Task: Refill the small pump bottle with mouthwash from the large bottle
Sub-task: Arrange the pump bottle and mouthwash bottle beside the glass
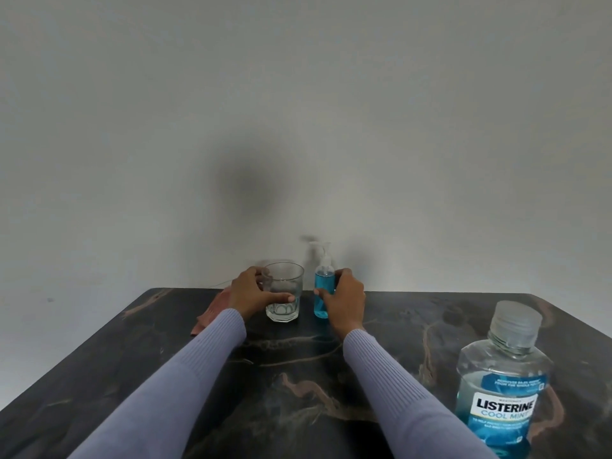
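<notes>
Left hand (252, 294): wrapped around a clear drinking glass (284, 292), thumb across its front, at the far edge of the dark marble bench (298, 376).
Right hand (342, 301): curled around the small pump bottle (323, 289), upright, blue liquid inside, pump still fitted.
Large Listerine bottle (503, 389): stood capped at near right, well apart from both hands.
Pink cloth (215, 309): lay behind the left wrist.
Step in hand, judged: bringing the pump bottle nearer; best kept upright, gripped low, pump unscrewed before any pouring.
</notes>
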{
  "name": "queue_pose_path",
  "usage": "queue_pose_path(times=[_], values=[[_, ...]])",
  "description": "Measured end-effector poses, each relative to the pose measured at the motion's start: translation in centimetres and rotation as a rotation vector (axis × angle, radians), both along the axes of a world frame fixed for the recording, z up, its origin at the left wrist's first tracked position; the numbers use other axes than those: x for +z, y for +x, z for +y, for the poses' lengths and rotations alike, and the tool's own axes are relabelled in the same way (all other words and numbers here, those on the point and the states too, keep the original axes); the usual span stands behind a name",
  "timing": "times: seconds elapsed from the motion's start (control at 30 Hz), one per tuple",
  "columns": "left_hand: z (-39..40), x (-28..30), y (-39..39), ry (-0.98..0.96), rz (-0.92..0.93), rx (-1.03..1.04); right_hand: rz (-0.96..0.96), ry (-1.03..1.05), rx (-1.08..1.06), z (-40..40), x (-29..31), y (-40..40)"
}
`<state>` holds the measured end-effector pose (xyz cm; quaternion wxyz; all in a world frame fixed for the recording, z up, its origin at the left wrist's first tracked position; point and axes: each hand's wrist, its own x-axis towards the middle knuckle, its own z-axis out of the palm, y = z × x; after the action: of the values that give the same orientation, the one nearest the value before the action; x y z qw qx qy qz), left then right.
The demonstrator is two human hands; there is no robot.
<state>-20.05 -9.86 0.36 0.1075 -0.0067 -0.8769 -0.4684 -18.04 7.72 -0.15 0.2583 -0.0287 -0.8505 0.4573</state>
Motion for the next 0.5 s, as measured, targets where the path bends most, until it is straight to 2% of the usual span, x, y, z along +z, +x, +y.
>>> queue_pose_path(times=[0.27,0.4,0.5], values=[[0.5,0.1,2.3,-0.133,0.043,0.104,-0.032,0.032,-0.044,-0.5,0.0,0.6],[1.2,0.1,5.7,-0.124,0.241,0.269,-0.061,0.023,-0.093,-0.9,0.7,2.2],[1.7,0.0,9.0,-0.096,0.286,0.277,-0.045,0.041,-0.082,-1.0,1.1,4.6]])
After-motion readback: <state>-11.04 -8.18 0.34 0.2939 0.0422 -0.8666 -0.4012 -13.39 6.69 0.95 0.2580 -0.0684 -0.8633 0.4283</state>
